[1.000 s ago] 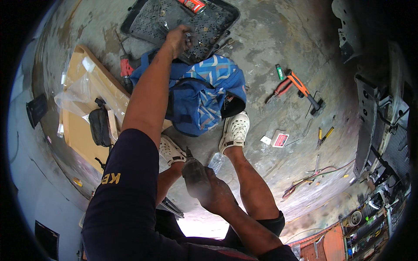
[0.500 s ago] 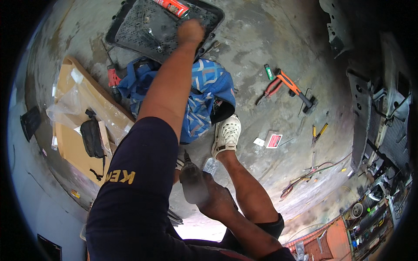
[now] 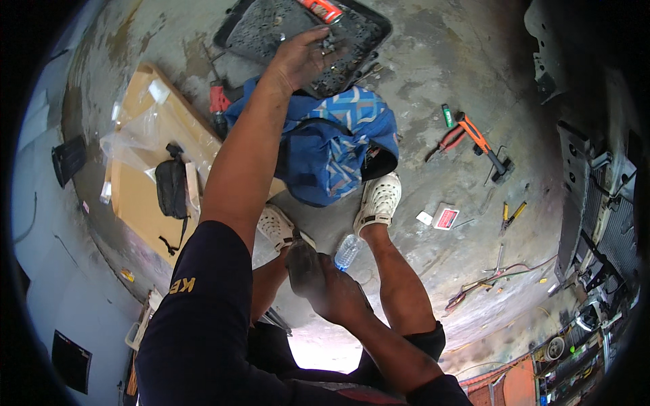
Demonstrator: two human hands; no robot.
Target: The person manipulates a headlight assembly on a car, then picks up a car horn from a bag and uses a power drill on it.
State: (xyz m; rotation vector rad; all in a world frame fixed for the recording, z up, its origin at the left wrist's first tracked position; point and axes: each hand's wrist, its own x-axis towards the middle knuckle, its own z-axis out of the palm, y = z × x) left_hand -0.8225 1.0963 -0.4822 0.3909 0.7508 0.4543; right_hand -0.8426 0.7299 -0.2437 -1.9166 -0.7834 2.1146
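My right hand (image 3: 340, 292) is wrapped round a dark power drill (image 3: 304, 267), held low between my legs with its narrow tip toward the far side. My left arm reaches out to the far side. My left hand (image 3: 302, 61) is over the near edge of a black tray (image 3: 261, 34), its fingers apart and stretched toward the right. Small dark and grey bits lie in the tray, and a red-orange can (image 3: 323, 10) rests there just beyond my fingers. A blue patterned bag (image 3: 315, 162) sits on the floor below my left forearm.
A red-and-black power tool (image 3: 219, 101) and cardboard (image 3: 135, 196) with a black pouch (image 3: 172, 189) lie left. A clear bottle (image 3: 348, 252) is between my feet. To the right are pliers (image 3: 447, 141), an orange-handled hammer (image 3: 481, 141) and a small box (image 3: 445, 216).
My left hand has drawn back a little from beside the can and its fingers have spread. The view has shifted, so the floor things appear farther right. My right hand still holds the drill.
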